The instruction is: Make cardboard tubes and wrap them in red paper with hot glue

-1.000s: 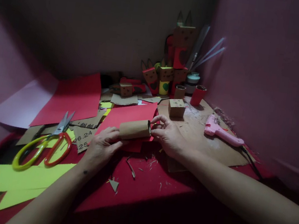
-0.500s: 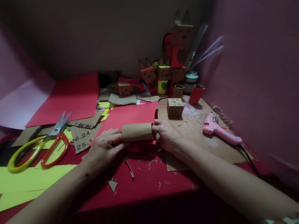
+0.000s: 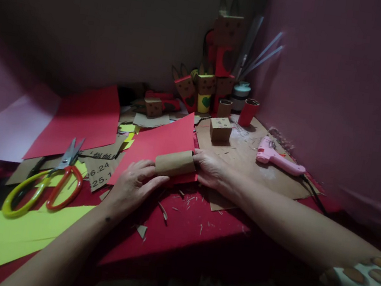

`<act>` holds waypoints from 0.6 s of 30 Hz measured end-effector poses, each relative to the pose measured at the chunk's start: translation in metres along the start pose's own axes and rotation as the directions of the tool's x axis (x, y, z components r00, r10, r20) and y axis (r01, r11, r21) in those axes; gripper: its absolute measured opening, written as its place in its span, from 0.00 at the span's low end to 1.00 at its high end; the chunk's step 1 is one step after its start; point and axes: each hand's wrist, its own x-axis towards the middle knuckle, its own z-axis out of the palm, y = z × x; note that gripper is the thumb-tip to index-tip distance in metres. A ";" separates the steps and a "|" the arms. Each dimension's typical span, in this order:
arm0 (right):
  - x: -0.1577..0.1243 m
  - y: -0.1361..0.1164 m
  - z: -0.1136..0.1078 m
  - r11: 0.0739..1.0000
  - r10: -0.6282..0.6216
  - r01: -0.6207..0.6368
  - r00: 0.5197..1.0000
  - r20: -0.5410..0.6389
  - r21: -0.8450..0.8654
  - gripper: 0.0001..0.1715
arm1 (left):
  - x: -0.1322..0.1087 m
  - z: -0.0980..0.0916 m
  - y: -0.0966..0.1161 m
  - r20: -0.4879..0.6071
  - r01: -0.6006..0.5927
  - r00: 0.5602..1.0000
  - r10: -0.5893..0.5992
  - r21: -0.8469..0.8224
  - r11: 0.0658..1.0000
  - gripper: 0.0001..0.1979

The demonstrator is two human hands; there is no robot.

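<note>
A brown cardboard tube [image 3: 175,163] lies sideways across the near edge of a red paper sheet [image 3: 168,136]. My left hand [image 3: 137,177] is at the tube's left end, with its fingers bent there and the thumb along the near underside. At the right end, my right hand [image 3: 206,167] grips the tube, with the fingertips partly hidden by its end. Under both hands, the paper rests on the red-covered table [image 3: 176,236], and its far corner lifts slightly.
Scissors [image 3: 67,163] lie left, above yellow paper strips [image 3: 30,229]. A pink glue gun [image 3: 277,160] rests on a cardboard sheet [image 3: 240,169] at right. Behind stand a small cardboard box [image 3: 220,130], a red tube [image 3: 248,113] and several cardboard animal figures [image 3: 205,90]. Walls close in both sides.
The camera view has shifted slightly. My left thumb has stretched out along the tube's near side, and the tube sits a little more tilted on the red paper.
</note>
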 end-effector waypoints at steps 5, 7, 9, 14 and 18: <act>0.000 0.001 -0.001 1.000 0.014 -0.014 1.000 -0.017 0.003 0.31 | 0.002 0.000 0.003 -0.008 0.032 0.999 -0.032 -0.012 0.999 0.19; -0.001 0.001 -0.001 1.000 0.019 -0.019 1.000 0.001 -0.005 0.31 | 0.004 0.000 0.002 0.010 0.051 0.999 -0.051 -0.041 0.998 0.19; -0.001 0.000 0.000 1.000 0.027 -0.026 1.000 0.014 -0.001 0.31 | 0.005 0.000 0.001 0.021 0.067 0.998 -0.066 -0.079 0.995 0.18; -0.002 0.000 0.001 0.999 0.036 -0.036 0.999 0.002 0.003 0.29 | 0.007 -0.001 0.001 0.027 0.086 0.996 -0.084 -0.107 0.990 0.17; 0.001 -0.001 -0.002 0.999 0.039 -0.039 0.999 -0.011 -0.010 0.27 | 0.007 -0.003 0.004 0.023 0.071 0.997 -0.069 -0.111 0.991 0.18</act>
